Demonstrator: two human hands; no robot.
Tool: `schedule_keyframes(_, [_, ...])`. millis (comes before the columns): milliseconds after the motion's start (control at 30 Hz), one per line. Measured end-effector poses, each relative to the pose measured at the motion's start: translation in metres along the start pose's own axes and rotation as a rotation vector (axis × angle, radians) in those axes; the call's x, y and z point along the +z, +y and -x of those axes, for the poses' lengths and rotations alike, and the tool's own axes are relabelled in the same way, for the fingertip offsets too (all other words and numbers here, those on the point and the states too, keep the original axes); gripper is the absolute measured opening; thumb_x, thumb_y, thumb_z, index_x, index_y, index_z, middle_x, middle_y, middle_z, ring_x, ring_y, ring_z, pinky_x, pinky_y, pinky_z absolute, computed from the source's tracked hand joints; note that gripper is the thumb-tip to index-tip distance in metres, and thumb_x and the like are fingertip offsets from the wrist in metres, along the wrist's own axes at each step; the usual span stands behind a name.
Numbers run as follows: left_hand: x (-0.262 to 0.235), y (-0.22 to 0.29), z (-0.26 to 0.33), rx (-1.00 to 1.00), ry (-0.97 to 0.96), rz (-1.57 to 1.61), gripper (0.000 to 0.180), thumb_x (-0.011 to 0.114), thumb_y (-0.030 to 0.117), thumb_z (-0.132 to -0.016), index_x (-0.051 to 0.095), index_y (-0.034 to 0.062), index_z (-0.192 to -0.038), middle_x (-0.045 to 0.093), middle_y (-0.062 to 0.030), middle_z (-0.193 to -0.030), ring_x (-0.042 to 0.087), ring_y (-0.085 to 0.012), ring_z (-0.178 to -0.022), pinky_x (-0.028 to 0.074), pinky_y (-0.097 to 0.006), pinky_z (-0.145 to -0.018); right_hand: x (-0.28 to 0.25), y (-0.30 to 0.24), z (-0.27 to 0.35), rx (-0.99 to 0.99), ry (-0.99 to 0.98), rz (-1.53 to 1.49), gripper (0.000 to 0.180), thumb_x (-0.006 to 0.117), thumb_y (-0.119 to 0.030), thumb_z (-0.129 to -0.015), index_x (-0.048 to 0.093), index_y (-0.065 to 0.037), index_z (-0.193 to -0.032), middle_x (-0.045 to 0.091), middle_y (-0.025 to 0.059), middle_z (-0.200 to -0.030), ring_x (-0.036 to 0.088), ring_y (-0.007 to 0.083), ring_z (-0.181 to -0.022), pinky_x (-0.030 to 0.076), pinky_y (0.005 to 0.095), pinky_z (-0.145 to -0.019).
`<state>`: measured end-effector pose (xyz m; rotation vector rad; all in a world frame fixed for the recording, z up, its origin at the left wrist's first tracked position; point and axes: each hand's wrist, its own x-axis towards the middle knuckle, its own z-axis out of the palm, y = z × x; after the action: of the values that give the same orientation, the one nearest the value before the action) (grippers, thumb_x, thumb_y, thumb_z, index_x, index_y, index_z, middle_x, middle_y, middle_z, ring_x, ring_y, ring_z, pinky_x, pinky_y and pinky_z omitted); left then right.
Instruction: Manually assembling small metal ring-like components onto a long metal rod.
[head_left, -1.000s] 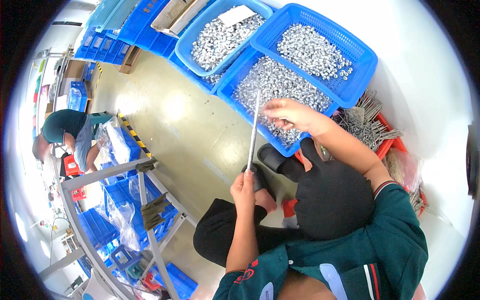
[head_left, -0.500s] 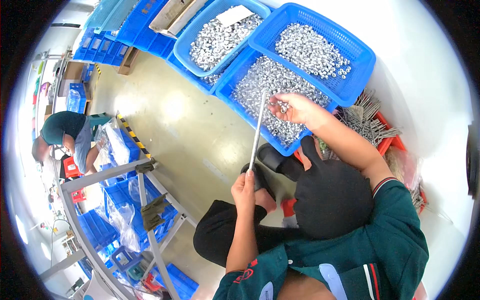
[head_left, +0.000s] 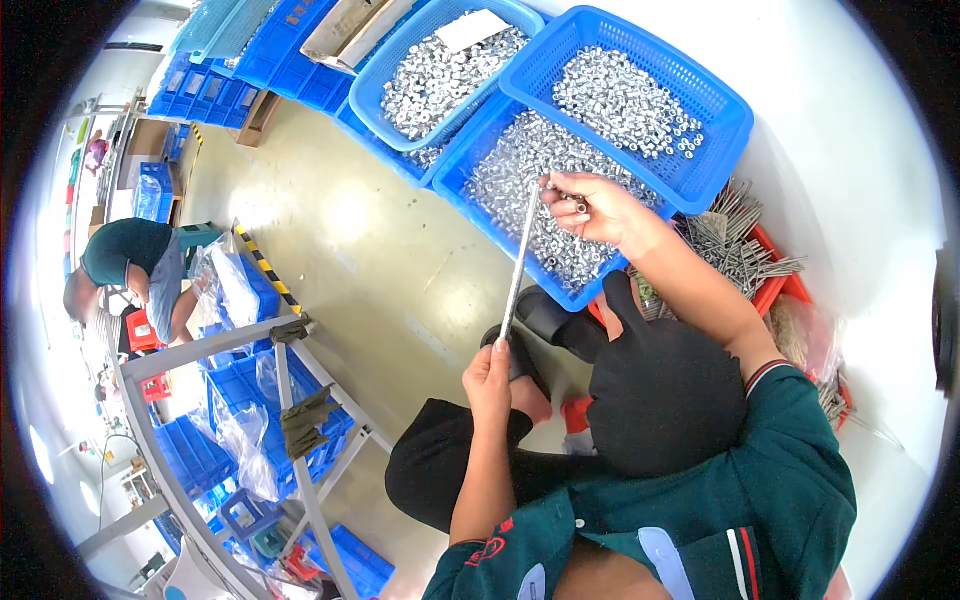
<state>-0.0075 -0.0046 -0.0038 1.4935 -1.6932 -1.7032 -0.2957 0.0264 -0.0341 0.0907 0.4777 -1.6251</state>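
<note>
Left hand [head_left: 490, 375] pinches the lower end of a long metal rod [head_left: 519, 262], held upright-tilted over the nearer blue basket [head_left: 470, 200] of small silver nuts [head_left: 505, 175]. Right hand [head_left: 598, 212], which a second ago lay lower over that basket, now meets the rod's top end, grip closed on small nuts. Judgement: threading onto the rod is under way.

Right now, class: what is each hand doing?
Left hand: closed around the lower end of the long metal rod.
Right hand: closed, pinching small nuts at the rod's top.
</note>
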Motion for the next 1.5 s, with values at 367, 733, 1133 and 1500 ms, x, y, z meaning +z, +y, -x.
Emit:
schedule_keyframes(367, [-0.001,-0.004,0.0,0.032,-0.026,-0.079,0.036,0.055,0.025,-0.086,0.045,0.0027,-0.06,0.035,0.0064,-0.057,0.029,-0.0039,-0.055,0.024,-0.021,-0.047,0.016,-0.009,0.008,-0.006,-0.038,0.164,0.021,0.053,-0.024,-0.086,0.054,-0.003,-0.088,0.041,-0.0035,-0.063,0.033,0.0007,-0.046,0.024,0.013,-0.036])
schedule_keyframes(733, [-0.003,-0.006,0.0,0.024,-0.026,-0.056,0.037,0.054,0.026,-0.087,0.043,0.0032,-0.06,0.034,0.006,-0.057,0.029,-0.0041,-0.056,0.024,-0.022,-0.047,0.025,-0.01,0.01,-0.112,0.019,0.48,0.017,0.06,-0.02,-0.082,0.059,-0.002,-0.084,0.045,-0.0034,-0.063,0.032,0.001,-0.044,0.021,0.0147,-0.036])
schedule_keyframes(1133, [-0.002,-0.001,0.005,0.019,-0.038,-0.021,0.036,0.052,0.03,-0.087,0.055,0.0012,-0.066,0.041,0.0042,-0.054,0.033,-0.004,-0.048,0.026,-0.02,-0.044,0.049,-0.001,0.014,-0.344,0.173,0.833,0.017,0.059,-0.02,-0.082,0.058,-0.004,-0.081,0.039,-0.0065,-0.053,0.031,0.0014,-0.042,0.022,0.0174,-0.038])
schedule_keyframes(1500, [0.0,-0.005,0.004,0.123,0.073,-0.213,0.033,0.053,0.027,-0.087,0.059,-0.0025,-0.073,0.051,0.0015,-0.062,0.039,-0.004,-0.058,0.03,-0.019,-0.052,0.042,0.001,0.01,-0.39,0.219,0.945,0.021,0.064,-0.025,-0.078,0.059,-0.005,-0.074,0.043,-0.0047,-0.053,0.037,0.003,-0.045,0.027,0.019,-0.04])
